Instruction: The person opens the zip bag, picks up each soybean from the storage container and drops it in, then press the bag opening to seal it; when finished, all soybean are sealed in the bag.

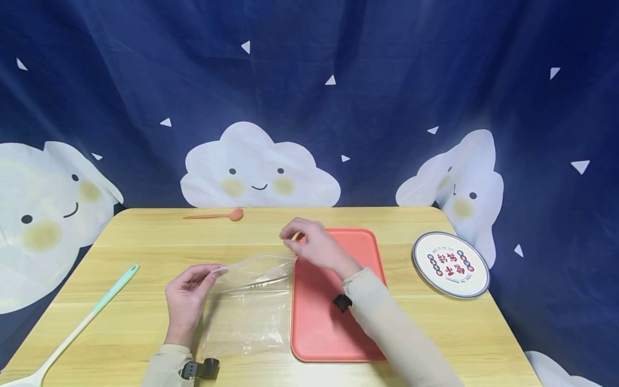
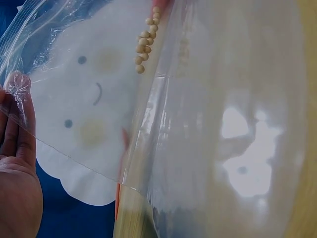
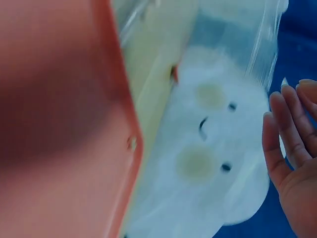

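Observation:
My left hand (image 1: pixel 186 301) pinches the top left corner of a clear zip bag (image 1: pixel 251 317), whose mouth spreads rightward and whose lower part lies along the table. In the left wrist view, the fingers (image 2: pixel 22 114) show at the film beside the zip strip. Over the far left corner of a red tray (image 1: pixel 338 322) hovers my right hand (image 1: pixel 316 244), close to the bag's right corner. Its fingers (image 3: pixel 290 129) are extended and slightly bent, nothing visible in them. Several round beige beans (image 2: pixel 146 39) show by the bag, near something red. Pale specks (image 3: pixel 132 144) sit at the tray's corner.
A red spoon (image 1: pixel 213 216) lies by the table's far edge. To the right rests a round plate (image 1: pixel 451 265) with printed characters. A long spoon (image 1: pixel 92 317) with a mint handle end lies at left. A dark blue curtain (image 1: pixel 377 64) with clouds hangs behind the table.

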Tool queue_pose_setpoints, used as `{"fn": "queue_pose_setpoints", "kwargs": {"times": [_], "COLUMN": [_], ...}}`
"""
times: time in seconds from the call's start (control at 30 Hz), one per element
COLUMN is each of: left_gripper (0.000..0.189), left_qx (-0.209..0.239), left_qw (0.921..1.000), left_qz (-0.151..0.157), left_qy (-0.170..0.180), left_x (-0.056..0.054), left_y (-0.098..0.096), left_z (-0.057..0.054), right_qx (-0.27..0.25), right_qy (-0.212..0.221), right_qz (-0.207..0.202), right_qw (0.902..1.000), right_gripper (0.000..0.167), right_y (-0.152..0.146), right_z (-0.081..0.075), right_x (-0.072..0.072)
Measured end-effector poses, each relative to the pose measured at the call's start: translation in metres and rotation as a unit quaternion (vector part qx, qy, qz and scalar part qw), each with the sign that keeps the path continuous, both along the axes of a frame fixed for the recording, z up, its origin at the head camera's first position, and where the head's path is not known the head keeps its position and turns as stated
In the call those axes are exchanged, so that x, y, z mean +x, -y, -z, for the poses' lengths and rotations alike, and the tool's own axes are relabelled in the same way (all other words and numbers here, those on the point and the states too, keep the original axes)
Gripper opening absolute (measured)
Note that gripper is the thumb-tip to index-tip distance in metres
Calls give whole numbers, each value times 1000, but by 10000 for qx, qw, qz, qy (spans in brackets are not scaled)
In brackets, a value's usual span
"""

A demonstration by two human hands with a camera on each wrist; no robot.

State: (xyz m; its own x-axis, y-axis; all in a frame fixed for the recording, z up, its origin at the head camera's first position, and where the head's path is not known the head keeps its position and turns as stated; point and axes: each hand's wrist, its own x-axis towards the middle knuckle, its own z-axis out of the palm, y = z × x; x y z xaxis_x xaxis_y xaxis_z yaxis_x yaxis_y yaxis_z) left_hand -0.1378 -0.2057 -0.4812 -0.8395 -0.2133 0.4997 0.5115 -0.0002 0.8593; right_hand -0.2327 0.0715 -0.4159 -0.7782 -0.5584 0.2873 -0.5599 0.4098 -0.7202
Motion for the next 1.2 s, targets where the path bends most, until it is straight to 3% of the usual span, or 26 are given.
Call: {"fn": "queue_pose_setpoints", "kwargs": {"times": [0.17,0.53,0.73,1.2], "left_gripper": [9,10,9,9], "left_qx": [-14,129,124,85], "left_qw": [9999,9999,9998,9998], "left_qz": [-59,81,53,41], "left_qy": [126,-34,114,167], "left_x": [0,-1,-1,0], "left_y": [0,-1,-2,1], "left_z": [0,0,0,0], "right_qx": [51,1350,2136,2729], "right_qy": [274,687,300,-596], "right_qz": [379,457,300,1], "right_qw": [9989,9874,9760,9602], "right_gripper": [15,21,23,11], "right_y": [-17,-29,-25,-16], "right_z": [14,54,64,71], "right_x": [-25,-62,-70,-76]}}
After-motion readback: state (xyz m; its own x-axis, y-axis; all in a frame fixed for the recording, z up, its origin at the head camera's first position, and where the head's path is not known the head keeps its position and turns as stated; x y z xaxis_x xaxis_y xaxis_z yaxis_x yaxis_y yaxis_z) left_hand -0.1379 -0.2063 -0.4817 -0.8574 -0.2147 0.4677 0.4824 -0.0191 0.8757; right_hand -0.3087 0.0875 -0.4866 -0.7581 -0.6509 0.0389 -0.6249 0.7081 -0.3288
